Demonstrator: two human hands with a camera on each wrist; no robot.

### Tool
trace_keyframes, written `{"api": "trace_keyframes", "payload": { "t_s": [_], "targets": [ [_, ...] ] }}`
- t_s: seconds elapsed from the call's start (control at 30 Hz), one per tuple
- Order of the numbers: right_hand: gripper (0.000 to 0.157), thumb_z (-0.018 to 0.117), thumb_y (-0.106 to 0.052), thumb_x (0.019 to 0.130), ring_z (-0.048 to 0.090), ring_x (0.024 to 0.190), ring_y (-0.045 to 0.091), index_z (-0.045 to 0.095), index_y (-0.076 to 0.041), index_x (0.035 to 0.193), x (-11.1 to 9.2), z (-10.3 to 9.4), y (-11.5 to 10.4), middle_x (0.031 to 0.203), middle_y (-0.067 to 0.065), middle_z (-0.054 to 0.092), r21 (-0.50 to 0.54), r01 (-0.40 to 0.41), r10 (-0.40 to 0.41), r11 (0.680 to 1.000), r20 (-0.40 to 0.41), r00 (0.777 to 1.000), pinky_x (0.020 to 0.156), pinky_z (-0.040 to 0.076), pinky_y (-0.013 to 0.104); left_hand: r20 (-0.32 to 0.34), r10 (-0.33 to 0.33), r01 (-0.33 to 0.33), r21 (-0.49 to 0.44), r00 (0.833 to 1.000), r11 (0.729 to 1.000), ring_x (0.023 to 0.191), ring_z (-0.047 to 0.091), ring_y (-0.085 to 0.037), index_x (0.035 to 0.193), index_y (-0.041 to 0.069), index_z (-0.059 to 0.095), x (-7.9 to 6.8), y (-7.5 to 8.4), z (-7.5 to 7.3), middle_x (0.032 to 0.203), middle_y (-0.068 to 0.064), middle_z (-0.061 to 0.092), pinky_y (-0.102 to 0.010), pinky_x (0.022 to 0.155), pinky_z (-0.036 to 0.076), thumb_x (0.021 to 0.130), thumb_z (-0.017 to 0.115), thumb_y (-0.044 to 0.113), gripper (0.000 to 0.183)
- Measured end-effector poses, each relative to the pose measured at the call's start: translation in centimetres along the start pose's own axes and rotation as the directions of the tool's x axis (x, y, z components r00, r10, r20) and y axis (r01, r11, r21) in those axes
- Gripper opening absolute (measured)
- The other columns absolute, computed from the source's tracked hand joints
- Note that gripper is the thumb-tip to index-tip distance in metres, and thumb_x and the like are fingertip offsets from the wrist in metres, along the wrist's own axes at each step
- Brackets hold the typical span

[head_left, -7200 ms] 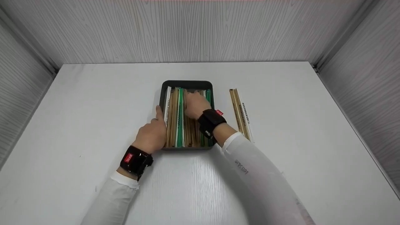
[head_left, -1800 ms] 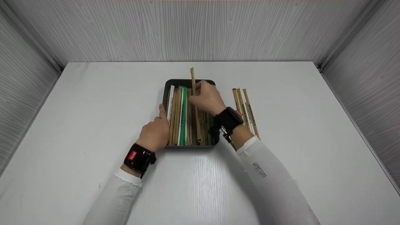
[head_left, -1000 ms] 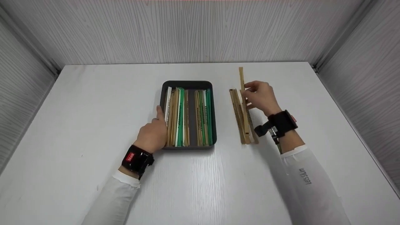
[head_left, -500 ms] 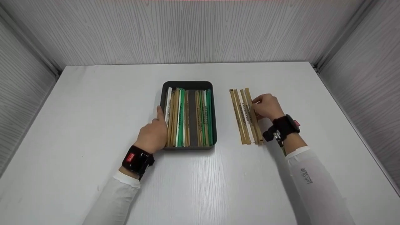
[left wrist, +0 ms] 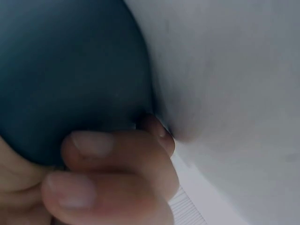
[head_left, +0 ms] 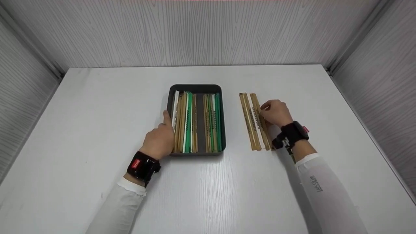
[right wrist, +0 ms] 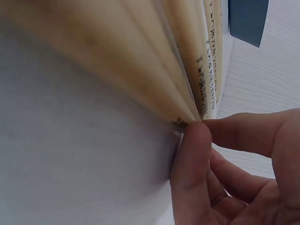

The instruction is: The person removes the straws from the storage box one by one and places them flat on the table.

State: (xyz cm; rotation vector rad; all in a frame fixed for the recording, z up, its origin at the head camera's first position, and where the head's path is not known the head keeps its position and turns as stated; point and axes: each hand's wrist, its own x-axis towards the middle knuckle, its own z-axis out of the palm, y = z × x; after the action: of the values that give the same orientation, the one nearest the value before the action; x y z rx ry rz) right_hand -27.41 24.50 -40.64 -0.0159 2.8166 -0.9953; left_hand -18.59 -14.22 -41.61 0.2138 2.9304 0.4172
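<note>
In the head view, my left hand (head_left: 158,139) holds the left wall of a dark grey rectangular tray (head_left: 195,87), index finger extended along the rim; the left wrist view shows other fingers (left wrist: 117,154) curled against it. Slim paper-wrapped sticks with printed lettering, brown, white and green (head_left: 188,120), lie lengthwise in the tray, with a bare strip of tray floor between two groups. To the tray's right, my right hand (head_left: 276,112) pinches a brown paper-wrapped stick (right wrist: 140,65) between thumb and finger, at the right side of a row of brown and white sticks (head_left: 249,122).
The tray and the row of sticks lie on a white table (head_left: 201,195), with a gap between them. A pale wood-grain panel (head_left: 195,32) rises behind the table, and others flank it. Both wrists carry black camera straps (head_left: 143,165).
My right hand has lifted a brown stick out of the tray and carried it right, down beside the row. A bare strip now shows in the tray. The left hand stays at the tray's left wall.
</note>
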Motion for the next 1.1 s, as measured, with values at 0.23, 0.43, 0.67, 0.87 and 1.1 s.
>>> {"api": "trace_keyframes", "payload": {
  "t_s": [0.23,0.43,0.67,0.87,1.1],
  "targets": [
    [0.036,0.061,-0.013,0.097,0.065,0.074,0.021,0.069,0.008,0.125,0.0,0.2,0.0,0.11,0.026,0.071,-0.077,0.011,-0.014,0.997,-0.031,0.999,0.062,0.049,0.028,0.008,0.003,-0.003,-0.009,1.0,1.0,0.064,0.061,-0.032,0.158,-0.017,-0.004,0.0,-0.1,0.1,0.11,-0.035,0.064,-0.046,0.055,0.052,0.095,0.053,-0.003,0.086],
    [0.037,0.061,-0.014,0.097,0.067,0.075,0.021,0.068,0.009,0.126,-0.1,0.1,-0.2,0.112,0.026,0.072,-0.09,0.012,-0.014,0.996,-0.025,1.0,0.063,0.05,0.027,0.003,0.004,-0.004,-0.006,1.0,1.0,0.065,0.062,-0.033,0.158,-0.017,-0.003,0.0,-0.1,0.1,0.111,-0.035,0.064,-0.046,0.055,0.052,0.096,0.052,-0.001,0.084],
    [0.041,0.059,-0.012,0.099,0.07,0.072,0.021,0.062,0.009,0.134,-0.5,-0.6,-2.1,0.119,0.027,0.066,0.007,0.04,-0.04,0.999,-0.023,0.999,0.059,0.057,0.027,0.009,-0.001,0.001,-0.016,1.0,1.0,0.068,0.064,-0.035,0.158,-0.017,-0.004,0.0,-0.2,0.2,0.111,-0.036,0.064,-0.049,0.057,0.053,0.096,0.051,-0.001,0.084],
    [0.035,0.061,-0.015,0.099,0.067,0.083,0.025,0.067,0.003,0.129,-0.8,0.2,-7.0,0.113,0.02,0.069,-0.054,0.146,-0.15,0.988,-0.086,0.985,0.065,0.053,0.03,0.017,-0.011,0.011,-0.028,1.0,1.0,0.071,0.065,-0.037,0.159,-0.015,-0.005,0.1,-0.1,0.0,0.116,-0.038,0.063,-0.049,0.06,0.054,0.097,0.052,-0.001,0.085],
    [0.033,0.059,-0.014,0.1,0.067,0.07,0.019,0.069,0.0,0.129,-0.7,3.3,-12.9,0.108,0.014,0.069,-0.043,0.255,-0.256,0.966,-0.029,0.966,0.061,0.054,0.029,0.018,-0.01,0.01,-0.013,1.0,1.0,0.066,0.063,-0.033,0.159,-0.015,-0.005,0.2,0.0,0.0,0.114,-0.036,0.064,-0.046,0.056,0.052,0.096,0.054,-0.002,0.088]
  ]
}}
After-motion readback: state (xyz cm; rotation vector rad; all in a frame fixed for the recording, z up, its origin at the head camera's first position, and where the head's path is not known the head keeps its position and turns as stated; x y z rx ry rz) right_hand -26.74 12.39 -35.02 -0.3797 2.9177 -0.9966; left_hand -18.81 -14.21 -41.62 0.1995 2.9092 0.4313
